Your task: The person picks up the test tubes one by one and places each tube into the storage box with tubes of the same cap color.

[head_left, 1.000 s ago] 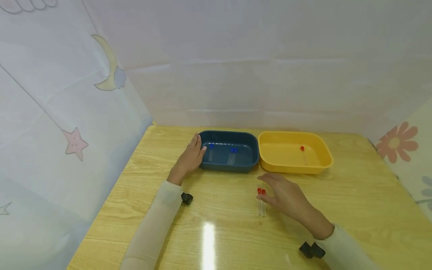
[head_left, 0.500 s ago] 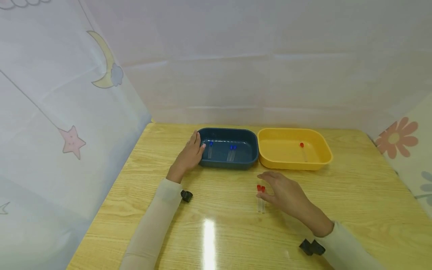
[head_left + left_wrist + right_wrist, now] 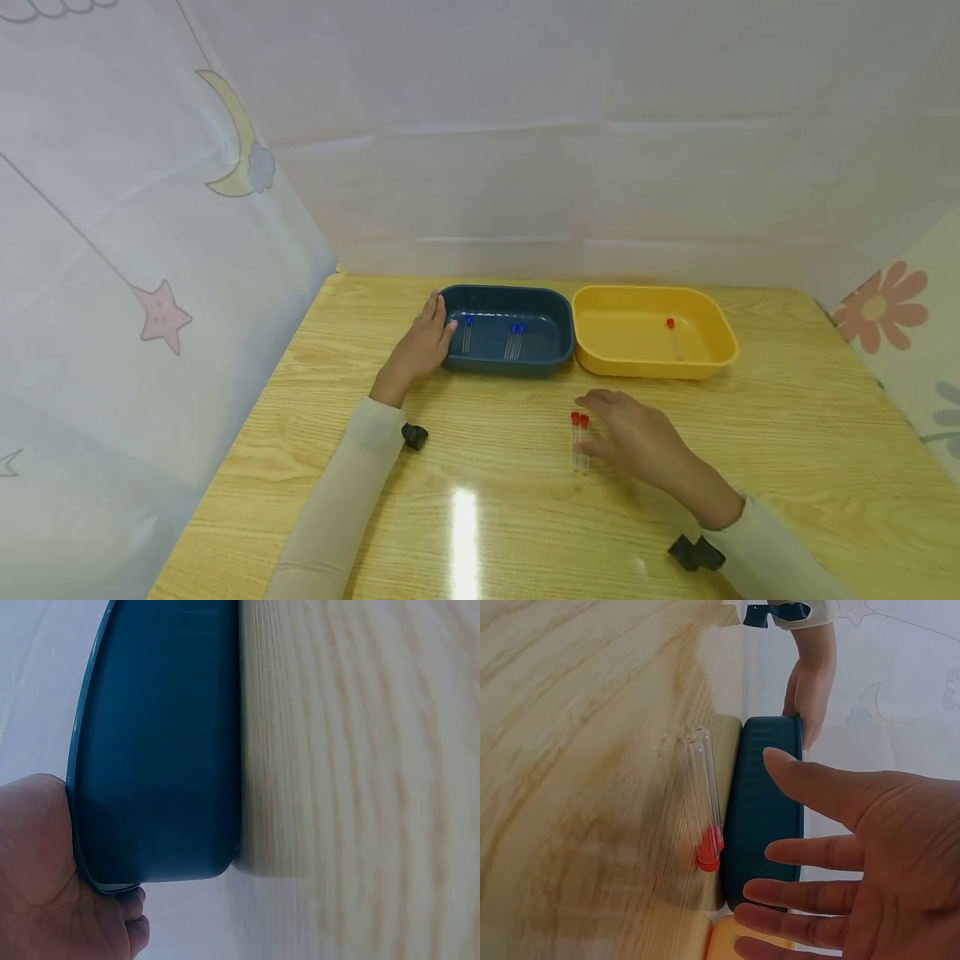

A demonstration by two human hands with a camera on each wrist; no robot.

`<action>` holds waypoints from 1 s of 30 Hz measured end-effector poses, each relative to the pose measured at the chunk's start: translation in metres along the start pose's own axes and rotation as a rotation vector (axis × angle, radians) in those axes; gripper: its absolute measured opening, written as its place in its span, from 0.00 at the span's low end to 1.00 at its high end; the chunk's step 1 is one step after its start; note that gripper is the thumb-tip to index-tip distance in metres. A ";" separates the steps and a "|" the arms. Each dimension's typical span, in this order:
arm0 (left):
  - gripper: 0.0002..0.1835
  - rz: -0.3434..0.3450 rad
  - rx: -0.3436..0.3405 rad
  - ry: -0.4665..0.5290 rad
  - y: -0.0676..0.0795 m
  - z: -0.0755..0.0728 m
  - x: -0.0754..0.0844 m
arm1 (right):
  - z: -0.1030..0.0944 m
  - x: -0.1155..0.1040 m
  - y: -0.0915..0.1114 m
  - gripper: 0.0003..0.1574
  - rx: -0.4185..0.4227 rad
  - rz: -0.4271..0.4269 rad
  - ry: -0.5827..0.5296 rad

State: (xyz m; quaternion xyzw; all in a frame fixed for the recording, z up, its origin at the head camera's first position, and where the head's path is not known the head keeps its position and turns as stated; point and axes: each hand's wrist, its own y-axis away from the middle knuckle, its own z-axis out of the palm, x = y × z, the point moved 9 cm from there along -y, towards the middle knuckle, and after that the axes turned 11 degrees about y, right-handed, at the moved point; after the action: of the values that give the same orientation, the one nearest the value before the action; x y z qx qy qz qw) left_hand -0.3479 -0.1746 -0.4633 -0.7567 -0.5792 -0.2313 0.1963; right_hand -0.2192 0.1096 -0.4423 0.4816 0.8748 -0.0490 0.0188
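My left hand [image 3: 420, 342] grips the left end of a dark blue tray [image 3: 502, 365], its thumb over the rim and its fingers along the outside. The same tray wall [image 3: 161, 750] fills much of the left wrist view. Inside lie a pair of blue-capped tubes [image 3: 514, 343] and a single blue-capped tube [image 3: 467, 335]. My right hand [image 3: 637, 437] hovers beside two clear red-capped test tubes [image 3: 576, 446] lying side by side on the table. In the right wrist view its fingers [image 3: 810, 892] are spread and apart from the tubes [image 3: 703, 795].
A yellow tray [image 3: 645, 369] stands right against the blue one, with one red-capped tube [image 3: 671, 325] inside. Both trays sit near the back of the wooden table [image 3: 375, 517], before a pale wall sheet [image 3: 480, 167]. Black wrist cameras [image 3: 696, 553] sit at the sleeves.
My right hand has shifted slightly toward me, its thumb now lower across the red-capped tubes from the head view. The left hand keeps its place on the tray. The head view has tilted slightly.
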 end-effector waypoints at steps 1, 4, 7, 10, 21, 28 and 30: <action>0.36 0.000 0.000 0.001 0.000 0.000 0.000 | 0.002 0.000 0.000 0.41 -0.015 -0.002 0.000; 0.36 -0.001 -0.002 0.007 0.001 0.000 0.000 | 0.007 0.000 -0.001 0.45 -0.051 -0.002 -0.001; 0.36 -0.001 -0.003 0.016 0.001 -0.001 0.001 | 0.011 0.001 -0.001 0.48 -0.077 0.002 0.003; 0.36 0.002 -0.003 0.016 0.001 -0.001 0.001 | 0.015 0.001 -0.001 0.51 -0.086 0.001 0.010; 0.36 0.001 -0.005 -0.002 0.004 -0.001 0.005 | 0.024 0.002 -0.002 0.55 -0.110 0.004 0.014; 0.36 -0.003 -0.003 -0.010 0.003 -0.001 0.004 | 0.028 0.004 -0.003 0.56 -0.110 0.002 0.013; 0.36 -0.003 -0.006 -0.012 0.003 0.000 0.003 | 0.028 0.004 -0.002 0.57 -0.110 0.000 0.010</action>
State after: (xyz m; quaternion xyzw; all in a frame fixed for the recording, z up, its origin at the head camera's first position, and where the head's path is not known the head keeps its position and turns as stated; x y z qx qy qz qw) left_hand -0.3447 -0.1728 -0.4612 -0.7579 -0.5807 -0.2285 0.1903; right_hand -0.2237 0.1085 -0.4706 0.4801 0.8763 0.0016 0.0407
